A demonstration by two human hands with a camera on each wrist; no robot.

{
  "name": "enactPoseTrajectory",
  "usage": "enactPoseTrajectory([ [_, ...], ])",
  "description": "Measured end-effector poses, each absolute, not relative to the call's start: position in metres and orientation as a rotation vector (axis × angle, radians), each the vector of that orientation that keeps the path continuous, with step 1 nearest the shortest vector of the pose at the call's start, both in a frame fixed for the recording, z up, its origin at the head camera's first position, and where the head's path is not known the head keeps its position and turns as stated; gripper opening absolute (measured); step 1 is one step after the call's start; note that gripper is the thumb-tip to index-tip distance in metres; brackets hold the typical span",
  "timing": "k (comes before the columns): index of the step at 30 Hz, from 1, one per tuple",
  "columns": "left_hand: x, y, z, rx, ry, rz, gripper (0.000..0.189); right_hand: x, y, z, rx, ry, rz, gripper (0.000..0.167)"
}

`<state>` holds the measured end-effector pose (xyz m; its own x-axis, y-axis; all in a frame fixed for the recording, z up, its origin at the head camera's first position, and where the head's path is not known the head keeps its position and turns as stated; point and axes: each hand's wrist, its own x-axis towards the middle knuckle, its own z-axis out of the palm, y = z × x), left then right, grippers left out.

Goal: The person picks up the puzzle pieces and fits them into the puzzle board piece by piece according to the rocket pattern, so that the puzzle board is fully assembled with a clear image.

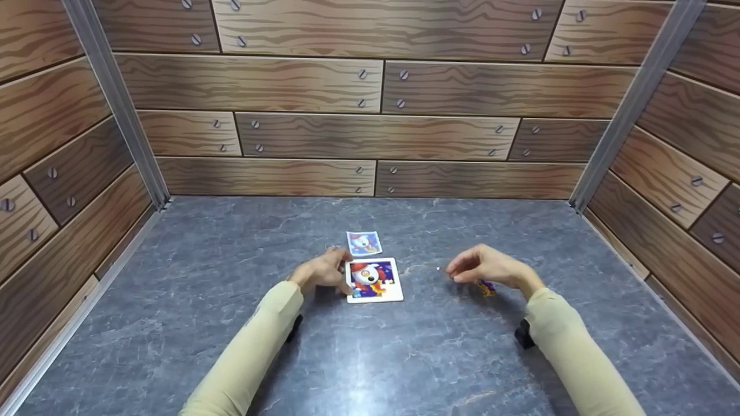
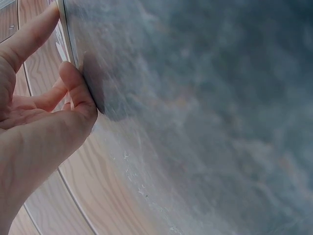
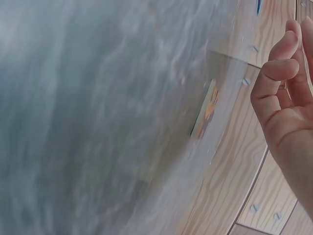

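Note:
A square jigsaw puzzle board [image 1: 395,294] with a white frame lies on the table, showing a white dog-like character in red on purple. White gaps show at its lower right. My left hand [image 1: 324,270] holds the board's left side, fingers at the upper corner and thumb at the lower one. The board's edge [image 2: 68,41] meets those fingertips in the left wrist view. Off to the right, my right hand [image 1: 491,266] hovers with loosely bent fingers; I see nothing between them. Below it lies a purple-and-orange puzzle piece [image 1: 486,288], also a thin-edged piece [image 3: 205,110] in the right wrist view.
Just behind the board lies a small picture card [image 1: 364,244] with a similar image. A tiny white speck [image 1: 438,268] shows left of my right fingertips. Wood-patterned walls [image 1: 376,136] surround the grey marbled table [image 1: 231,231] at the back and sides.

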<state>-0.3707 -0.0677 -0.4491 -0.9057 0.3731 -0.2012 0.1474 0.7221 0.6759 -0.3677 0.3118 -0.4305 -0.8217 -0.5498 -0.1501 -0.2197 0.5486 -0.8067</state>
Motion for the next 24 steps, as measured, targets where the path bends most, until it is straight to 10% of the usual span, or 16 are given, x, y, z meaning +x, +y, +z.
enactPoseTrajectory([
  [24, -0.372, -0.068, -0.451, 0.407, 2.585, 0.996, 0.065, -0.363, 0.360, -0.433, -0.565, 2.477, -0.974, 0.037],
])
